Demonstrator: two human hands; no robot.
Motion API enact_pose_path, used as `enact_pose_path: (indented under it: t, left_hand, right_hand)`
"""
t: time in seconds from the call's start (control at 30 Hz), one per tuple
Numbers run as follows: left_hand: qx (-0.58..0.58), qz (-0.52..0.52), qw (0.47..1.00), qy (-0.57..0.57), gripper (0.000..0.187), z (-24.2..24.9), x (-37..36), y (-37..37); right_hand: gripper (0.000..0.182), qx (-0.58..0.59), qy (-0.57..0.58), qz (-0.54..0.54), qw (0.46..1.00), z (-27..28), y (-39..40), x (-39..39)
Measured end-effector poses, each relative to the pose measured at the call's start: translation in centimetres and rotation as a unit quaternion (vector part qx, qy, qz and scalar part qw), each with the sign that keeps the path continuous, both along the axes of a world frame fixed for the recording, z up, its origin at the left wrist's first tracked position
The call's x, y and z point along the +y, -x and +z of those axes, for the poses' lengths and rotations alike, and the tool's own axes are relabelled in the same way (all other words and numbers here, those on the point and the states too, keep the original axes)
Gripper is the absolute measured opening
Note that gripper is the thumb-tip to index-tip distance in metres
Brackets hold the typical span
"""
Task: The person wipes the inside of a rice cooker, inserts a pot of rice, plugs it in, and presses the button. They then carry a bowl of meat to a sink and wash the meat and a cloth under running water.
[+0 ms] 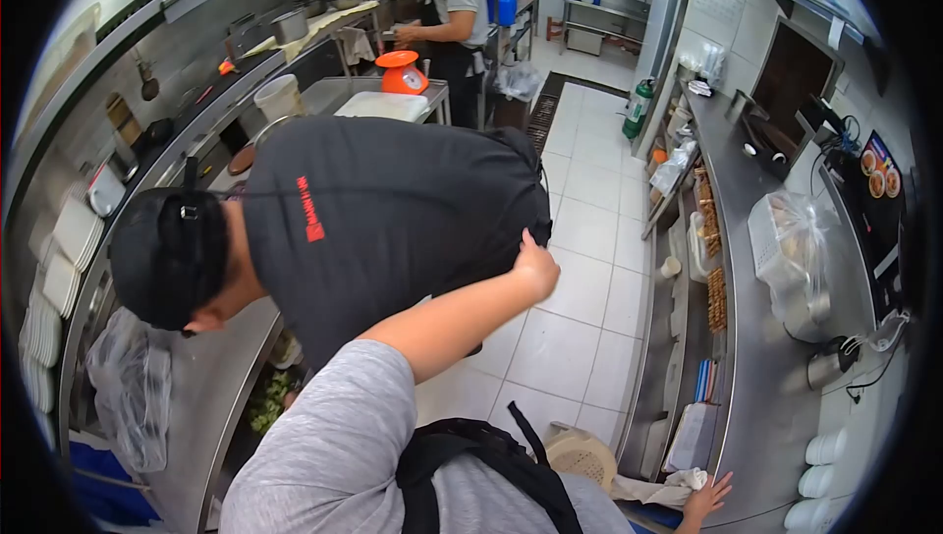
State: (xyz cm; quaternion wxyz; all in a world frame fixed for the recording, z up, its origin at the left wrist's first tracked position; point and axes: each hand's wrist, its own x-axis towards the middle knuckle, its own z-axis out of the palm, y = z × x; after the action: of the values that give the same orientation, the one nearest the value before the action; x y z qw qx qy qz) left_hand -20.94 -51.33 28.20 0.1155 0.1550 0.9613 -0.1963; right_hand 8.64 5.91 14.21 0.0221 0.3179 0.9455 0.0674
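My left hand (537, 271) reaches across to the lower back of a co-worker (393, 200) in a black shirt and cap, who bends over the left counter. It touches the black cloth near the waist. One fingertip shows; the other fingers are mostly hidden, so their grip cannot be made out. Low on the right, my right hand (703, 503) rests on the edge of the steel counter (756, 416) with its fingers spread. Beside it lies a whitish cloth (660, 488). A beige plastic stool (580, 455) stands below, between me and that counter.
A second person (457, 13) stands at the back near an orange scale (401, 72). Stacked white plates (41, 337) and a plastic bag (133, 387) line the left. A bagged white basket (786, 239) sits on the right counter. A green fire extinguisher (638, 107) stands beyond the tiled aisle (580, 298).
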Motion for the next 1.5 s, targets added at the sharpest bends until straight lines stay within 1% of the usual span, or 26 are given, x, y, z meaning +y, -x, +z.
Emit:
enact_pose_path:
  t: [0.03,0.1,0.2,0.33,0.43,0.5,0.57,0.6,0.63,0.67,0.73,0.77,0.8,0.83,0.9,0.97,1.03,1.07,1.1,1.13,1.17,1.23,1.33,1.4,1.47,1.5]
  left_hand:
    - [-0.069,0.012,0.997,0.015,0.046,-0.9,1.5,1.5]
    - [-0.067,-0.071,0.994,-0.051,0.048,1.2,3.9,1.8]
    - [-0.064,-0.163,0.981,-0.082,0.050,0.9,7.6,4.5]
    - [-0.080,-0.186,0.970,-0.132,0.051,2.1,12.5,9.4]
    - [-0.085,-0.183,0.966,-0.162,0.055,2.3,15.5,15.0]
    - [-0.089,-0.152,0.960,-0.219,0.061,1.1,15.6,18.0]
    - [-0.096,-0.101,0.980,-0.139,0.065,-2.0,14.1,22.1]
    - [-0.084,-0.079,0.989,-0.093,0.066,-3.9,12.9,24.3]
    - [-0.154,-0.018,0.987,0.033,0.067,-5.7,12.0,27.1]
    - [-0.159,0.005,0.983,0.091,0.065,-6.1,10.1,28.3]
    - [-0.163,0.044,0.976,0.134,0.061,-6.8,6.2,30.0]
    - [-0.173,0.064,0.976,0.119,0.059,-6.0,4.4,30.2]
    - [-0.194,0.121,0.967,0.111,0.057,-7.5,2.5,31.2]
    - [-0.214,0.135,0.961,0.112,0.056,-6.0,2.1,30.9]
    - [-0.278,0.213,0.927,0.136,0.055,-6.6,0.5,31.2]
    - [-0.388,0.256,0.864,0.194,0.052,-11.1,-1.8,32.0]
    - [-0.378,0.192,0.891,0.164,0.053,-15.5,-4.3,30.6]
    - [-0.421,0.158,0.878,0.163,0.056,-13.3,-2.3,29.5]
    - [-0.494,0.075,0.845,0.190,0.060,-15.4,-2.2,29.1]
    - [-0.597,0.048,0.782,0.174,0.073,-17.2,-2.1,28.5]
    - [-0.648,0.151,0.720,0.200,0.077,-19.7,-2.8,27.0]
    - [-0.704,0.154,0.683,0.123,0.075,-22.6,-3.7,24.9]
    - [-0.741,0.113,0.662,-0.025,0.072,-25.4,-4.8,24.3]
    - [-0.742,0.056,0.658,-0.117,0.070,-27.4,-5.7,27.6]
    - [-0.692,-0.053,0.691,-0.203,0.068,-29.4,-6.8,34.1]
    - [-0.638,-0.120,0.730,-0.213,0.067,-30.4,-7.4,38.5]
  right_hand:
    - [0.038,-0.029,0.014,-0.042,0.999,-0.2,0.2,-0.1]
    - [0.039,-0.032,0.030,-0.058,0.997,-0.2,1.6,-0.5]
    - [0.041,-0.049,0.044,-0.092,0.994,-1.1,1.7,0.0]
    - [0.045,-0.065,0.033,-0.159,0.985,-2.1,3.6,0.1]
    - [0.042,0.004,0.025,-0.161,0.987,-1.1,7.3,-1.4]
    - [0.052,0.014,0.040,-0.161,0.986,2.5,10.6,-3.7]
    - [0.065,0.008,0.061,-0.176,0.983,6.1,11.5,-5.4]
    - [0.058,-0.053,-0.111,0.022,0.992,7.5,12.7,-5.5]
    - [0.046,-0.012,-0.045,0.018,0.999,8.0,15.6,-5.0]
    - [0.037,0.026,0.022,0.010,0.999,7.8,18.4,-3.9]
    - [0.032,0.164,0.038,0.085,0.982,4.6,22.3,0.0]
    - [0.029,0.181,0.060,0.119,0.974,4.5,24.4,0.6]
    - [0.027,0.201,0.081,0.152,0.964,4.6,26.6,0.7]
    - [0.027,0.202,0.085,0.143,0.965,4.3,28.2,0.6]
    - [0.027,0.182,0.155,0.127,0.963,2.9,31.0,0.6]
    - [0.027,0.173,0.136,0.110,0.969,0.5,31.2,1.5]
    - [0.031,0.192,0.081,0.165,0.964,-0.2,30.8,1.6]
    - [0.031,0.196,0.084,0.164,0.963,0.0,31.0,1.4]
    - [0.037,0.207,0.103,0.140,0.963,0.8,31.0,1.1]
    - [0.043,0.218,0.121,0.117,0.961,1.8,31.1,0.8]
    - [0.043,0.222,0.121,0.119,0.960,3.2,31.0,0.4]
    - [0.053,0.140,0.236,-0.036,0.961,5.6,31.3,-0.4]
    - [0.053,0.131,0.323,-0.073,0.934,7.3,35.9,-1.6]
    - [0.053,0.135,0.353,-0.076,0.923,7.6,40.7,-2.7]
    - [0.053,0.145,0.379,-0.077,0.911,7.6,46.0,-3.6]
    - [0.053,0.153,0.389,-0.080,0.905,7.6,48.8,-4.1]
